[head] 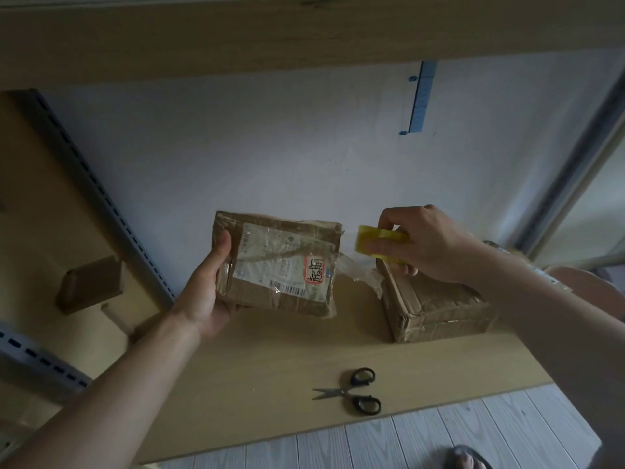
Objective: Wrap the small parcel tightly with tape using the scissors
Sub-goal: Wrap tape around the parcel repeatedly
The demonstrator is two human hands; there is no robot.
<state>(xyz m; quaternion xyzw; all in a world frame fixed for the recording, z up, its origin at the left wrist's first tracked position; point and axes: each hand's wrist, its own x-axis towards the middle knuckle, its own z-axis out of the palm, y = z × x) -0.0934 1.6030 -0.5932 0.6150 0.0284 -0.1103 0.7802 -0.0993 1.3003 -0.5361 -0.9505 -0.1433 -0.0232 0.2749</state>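
My left hand (pixel 206 292) grips the left edge of a small brown parcel (pixel 277 265) with a white shipping label, holding it tilted up above the shelf. My right hand (pixel 426 242) holds a yellow roll of clear tape (pixel 375 242) just right of the parcel. A strip of clear tape (pixel 358 270) runs from the roll to the parcel's right edge. Black-handled scissors (pixel 355 390) lie open on the wooden shelf (pixel 270 384) near its front edge, untouched.
A second taped brown parcel (pixel 436 309) lies on the shelf under my right hand. A small brown box (pixel 91 282) sits on the neighbouring shelf at left, past a grey slotted upright (pixel 101 198). A wooden shelf board (pixel 304 32) runs overhead. Pale floorboards (pixel 439 441) below.
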